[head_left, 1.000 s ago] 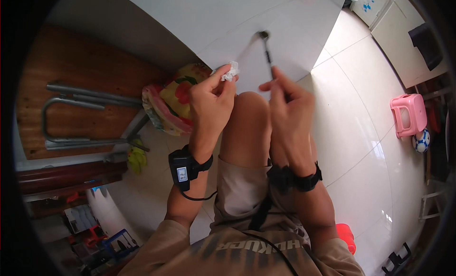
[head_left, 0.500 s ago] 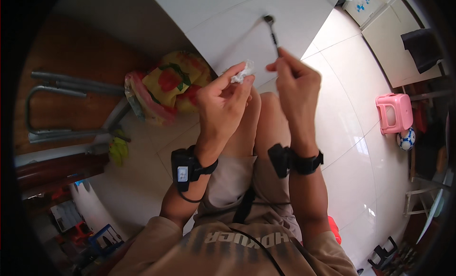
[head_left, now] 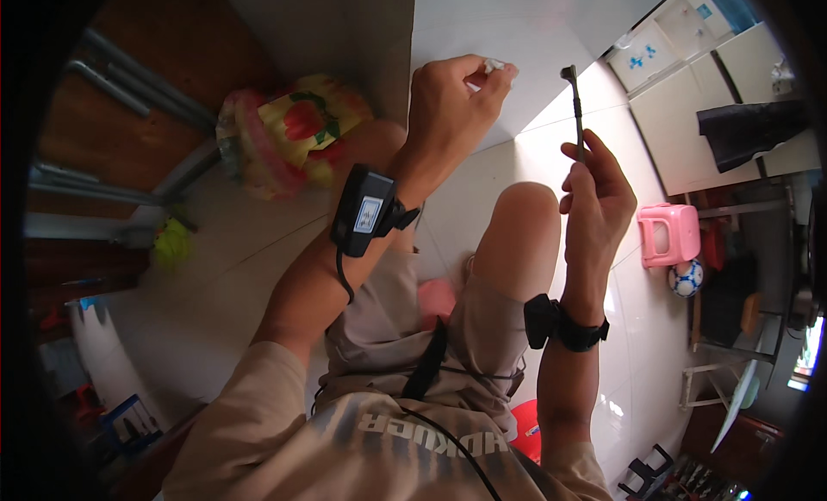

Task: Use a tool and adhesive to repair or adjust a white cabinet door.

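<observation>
2 hands up, both loaded, apart from each other.

Left hand (head_left: 452,105): fingers closed in a pinch on a crumpled white tissue (head_left: 494,66). Tissue sits at the fingertips, mostly covered by them. Hand shows over a white flat surface (head_left: 525,27); can't tell if it touches.

Right hand (head_left: 600,195): fingers gripping the lower end of a thin dark tool (head_left: 578,109), thumb and index doing the pinching, other fingers loosely curled. Tool is near upright in view, bent head at the top, well apart from the tissue. Head overlaps the edge of the white surface in view; exact type of tool unclear.

Each wrist has 1 black strapped device: left wrist unit (head_left: 365,212) with a pale label and a cable, right wrist unit (head_left: 579,327) further down the forearm side of the hand.

Around: flower-print bag (head_left: 301,126) on the left, near the knee. Wood panel (head_left: 142,79) with grey metal tubes (head_left: 112,86) beyond it. Pink stool (head_left: 670,234) on the right, blue-white ball (head_left: 687,278) just beside it. Black cloth (head_left: 745,132) hangs on a pale cabinet (head_left: 676,126). Tiled floor (head_left: 250,277) below.
</observation>
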